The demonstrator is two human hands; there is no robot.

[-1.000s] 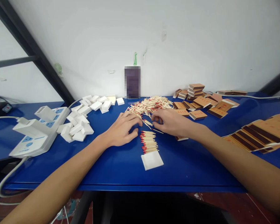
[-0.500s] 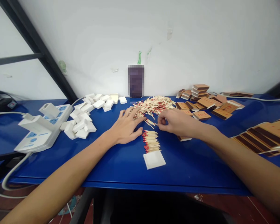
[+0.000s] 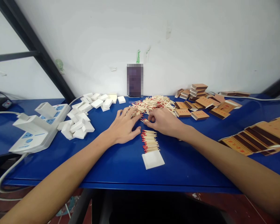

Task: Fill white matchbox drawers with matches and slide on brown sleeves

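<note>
My left hand [image 3: 124,127] lies flat on the blue table [image 3: 112,168], fingers spread and stretched onto the near edge of a loose heap of red-tipped matches [image 3: 154,103]. My right hand [image 3: 162,122] rests just right of it, fingers curled and pinching at a few matches at the heap's near edge. In front of both hands lies a neat row of aligned matches [image 3: 150,141], red tips to the left. A small white inner tray [image 3: 153,159] sits just below that row.
A pile of white inner trays [image 3: 84,116] lies at the left, beside white power strips [image 3: 35,130] with cables. Brown matchbox sleeves [image 3: 200,101] are stacked at the back right, flat sleeve blanks [image 3: 259,137] at far right. A blurred dark phone-like object [image 3: 134,80] leans on the wall.
My right hand has moved left, closer to my left hand, at the heap's near edge. My left hand's fingers have stretched further onto the matches. The view shifted slightly.
</note>
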